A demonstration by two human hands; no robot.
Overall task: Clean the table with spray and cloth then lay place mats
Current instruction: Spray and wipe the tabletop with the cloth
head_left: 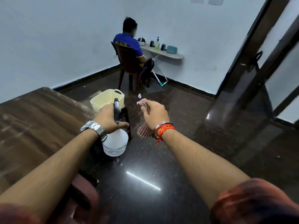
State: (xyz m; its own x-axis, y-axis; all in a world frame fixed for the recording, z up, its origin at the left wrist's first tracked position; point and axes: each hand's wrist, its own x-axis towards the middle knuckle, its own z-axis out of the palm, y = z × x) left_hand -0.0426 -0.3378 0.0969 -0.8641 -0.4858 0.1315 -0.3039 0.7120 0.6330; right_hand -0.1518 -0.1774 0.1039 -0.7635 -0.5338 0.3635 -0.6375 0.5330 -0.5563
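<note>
Polished dark floor (161, 159) lies open beside the brown table (32, 126) edge at left. The left hand (106, 118) curls round the spray bottle (115, 141) top; the right hand (155, 113) clutches the checked cloth (144, 131). A cream basket (105, 98) stands beyond.

Cream basket (107, 98) on dark stool (124, 113); seated person (127, 44) on brown chair (127, 62) at wall shelf (174, 56) w/ bottles (157, 44).

The white spray bottle (115, 143) bears a dark printed label (114, 150) low on its body. Its top line ends in "SPRAYER", "(INDIA)" stands beneath, and the lower lines are too blurred to read. Far beyond the spray bottle, yellow letters on a seated person's blue shirt (127, 43) are half hidden and unreadable.
</note>
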